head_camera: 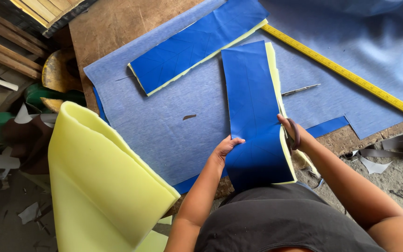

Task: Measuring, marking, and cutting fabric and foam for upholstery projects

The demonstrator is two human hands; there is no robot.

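Left hand (225, 145) grips the near left edge of a long blue fabric panel backed with pale yellow foam (255, 116), thumb on top, fingers curled under. Right hand (291, 133) sits at the panel's right edge with fingers through the dark loop handles of a pair of scissors (294, 134), closed around them; the blades are hidden behind the panel, so how far they gape cannot be told. The panel lies lengthwise away from the body, near end lifted toward the torso, far end resting on a large sheet of light blue woven cloth (164, 116) spread over a worn wooden table (113, 23). Judgement: trimming the foam margin goes best with the panel held taut and the cut running just beside the fabric edge, the left hand steadying against twist. The fabric face is smooth, faintly sheened, with stitched or scored diagonal lines. A second blue foam-backed panel (197, 44) lies at an angle beyond. A yellow measuring tape (346, 72) runs diagonally at right; a slim metal tool (300, 89) lies near it. A thick roll of soft yellow foam sheet (103, 182) curls at left. Grey strip offcuts (383, 151) lie at the table's right end.
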